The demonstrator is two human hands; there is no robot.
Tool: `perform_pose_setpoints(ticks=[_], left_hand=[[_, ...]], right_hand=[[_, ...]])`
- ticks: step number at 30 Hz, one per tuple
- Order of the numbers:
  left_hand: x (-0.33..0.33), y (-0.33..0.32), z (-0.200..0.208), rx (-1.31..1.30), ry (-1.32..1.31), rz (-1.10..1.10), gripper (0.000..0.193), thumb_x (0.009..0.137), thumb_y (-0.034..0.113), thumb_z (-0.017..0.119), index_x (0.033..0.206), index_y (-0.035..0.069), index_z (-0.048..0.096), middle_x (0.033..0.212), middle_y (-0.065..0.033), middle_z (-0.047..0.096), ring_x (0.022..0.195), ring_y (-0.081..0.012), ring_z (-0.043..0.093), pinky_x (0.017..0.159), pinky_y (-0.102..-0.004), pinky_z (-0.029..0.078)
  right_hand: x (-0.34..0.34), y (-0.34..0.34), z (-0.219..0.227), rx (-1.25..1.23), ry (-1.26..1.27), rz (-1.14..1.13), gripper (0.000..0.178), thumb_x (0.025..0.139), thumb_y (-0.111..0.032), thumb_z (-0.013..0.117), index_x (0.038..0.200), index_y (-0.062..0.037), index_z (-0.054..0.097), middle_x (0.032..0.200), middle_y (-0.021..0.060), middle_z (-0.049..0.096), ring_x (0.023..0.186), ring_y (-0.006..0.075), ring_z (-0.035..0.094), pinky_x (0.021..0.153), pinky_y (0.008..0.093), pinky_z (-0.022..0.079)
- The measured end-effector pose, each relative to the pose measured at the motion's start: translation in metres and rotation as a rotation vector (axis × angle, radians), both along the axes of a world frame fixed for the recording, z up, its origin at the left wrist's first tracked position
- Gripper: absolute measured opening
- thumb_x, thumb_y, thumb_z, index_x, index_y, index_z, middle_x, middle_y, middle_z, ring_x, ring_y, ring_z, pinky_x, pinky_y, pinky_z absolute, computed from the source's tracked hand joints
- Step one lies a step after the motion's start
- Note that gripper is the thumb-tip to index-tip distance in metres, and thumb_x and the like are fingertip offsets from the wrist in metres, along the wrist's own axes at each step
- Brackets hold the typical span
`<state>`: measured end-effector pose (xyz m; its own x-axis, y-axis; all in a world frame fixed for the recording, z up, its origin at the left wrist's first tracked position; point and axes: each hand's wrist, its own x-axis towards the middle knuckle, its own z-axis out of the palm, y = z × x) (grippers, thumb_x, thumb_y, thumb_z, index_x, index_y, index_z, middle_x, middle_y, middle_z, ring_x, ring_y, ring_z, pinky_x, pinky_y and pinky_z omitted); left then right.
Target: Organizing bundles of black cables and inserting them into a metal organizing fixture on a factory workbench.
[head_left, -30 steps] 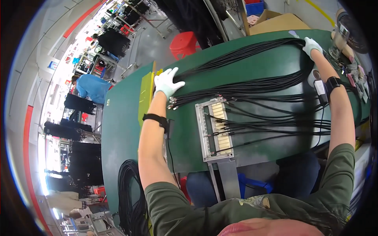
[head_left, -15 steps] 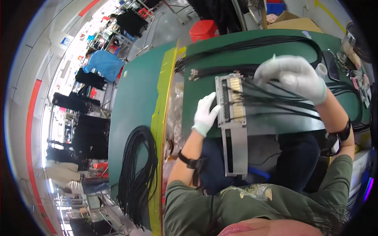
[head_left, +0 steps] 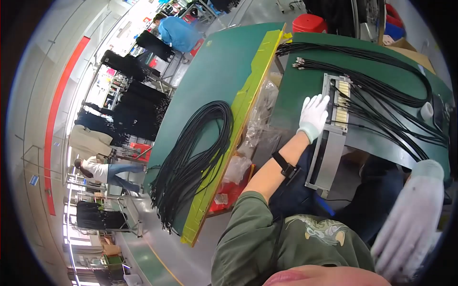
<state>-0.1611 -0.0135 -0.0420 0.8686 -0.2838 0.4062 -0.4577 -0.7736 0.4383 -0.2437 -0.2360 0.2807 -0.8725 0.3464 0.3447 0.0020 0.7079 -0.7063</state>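
Note:
A metal frame fixture [head_left: 333, 150] with a row of cream blocks [head_left: 342, 115] sits at the table's near edge, its long lower part jutting out over my lap. Several black cables [head_left: 381, 121] run from the blocks toward the right. My left hand [head_left: 313, 114], in a white glove, lies against the fixture's left side with its fingers stretched. My right hand [head_left: 411, 217], also gloved, is at the lower right, away from the fixture. Its fingers are extended and slightly smeared by motion, with nothing seen in them.
More black cables with metal ends [head_left: 299, 63] lie across the green table [head_left: 291, 95], beside a white roll [head_left: 426, 111]. A second green table [head_left: 229, 62] at left bears a large coil of black cable [head_left: 191, 157]. Plastic bags [head_left: 260, 114] fill the gap between. Two people are farther off.
My right hand has moved from above the cables down to the lower right. My left hand stays at the fixture. The view has turned, shifting the tables.

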Motion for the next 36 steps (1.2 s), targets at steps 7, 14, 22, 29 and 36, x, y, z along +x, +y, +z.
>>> perform_pose_setpoints(ticks=[7,14,22,29,36], left_hand=[[-0.011,0.0,0.011,0.048,0.008,0.086,0.05,0.091,0.017,0.053,0.141,0.01,0.051,0.141,-0.0182,0.053,0.135,-0.0325,0.045,0.119,-0.0473,0.024],[-0.007,-0.013,-0.007,0.059,-0.198,0.15,0.048,0.086,0.014,0.054,0.134,0.01,0.056,0.132,-0.015,0.059,0.125,-0.0294,0.052,0.112,-0.0452,0.031],[-0.001,-0.02,0.061,0.323,0.263,0.05,0.048,0.089,0.015,0.052,0.136,0.007,0.055,0.129,-0.0139,0.06,0.119,-0.0307,0.054,0.105,-0.0458,0.039],[0.002,0.01,-0.001,0.072,-0.044,0.04,0.051,0.091,0.016,0.049,0.141,0.01,0.051,0.143,-0.0118,0.053,0.136,-0.0283,0.044,0.117,-0.0465,0.027],[-0.019,-0.009,0.016,0.009,-0.039,0.074,0.051,0.088,0.015,0.056,0.138,0.008,0.053,0.138,-0.019,0.055,0.132,-0.0325,0.047,0.116,-0.0471,0.028]], right_hand=[[0.048,-0.027,-0.16,-0.194,0.56,-1.039,0.045,0.094,-0.028,0.067,0.118,0.0093,0.061,0.104,0.0163,0.068,0.098,0.027,0.066,0.086,0.0383,0.052],[0.085,-0.067,-0.25,-0.34,0.732,-2.106,0.028,0.092,-0.015,0.067,0.111,0.0061,0.065,0.105,0.0075,0.067,0.103,0.014,0.062,0.093,0.0296,0.048],[0.101,-0.049,-0.261,-0.191,0.063,-2.368,0.022,0.087,-0.01,0.07,0.106,0.0009,0.07,0.107,0.0114,0.071,0.102,0.022,0.066,0.094,0.0336,0.05],[0.1,-0.033,-0.264,-0.117,-0.341,-2.381,0.027,0.083,-0.027,0.072,0.101,-0.008,0.071,0.104,0.0124,0.069,0.101,0.0344,0.063,0.095,0.0422,0.048],[0.085,-0.031,-0.269,-0.066,-0.668,-2.431,0.015,0.077,-0.013,0.071,0.09,-0.0087,0.065,0.091,0.0108,0.064,0.094,0.0329,0.059,0.084,0.044,0.048]])
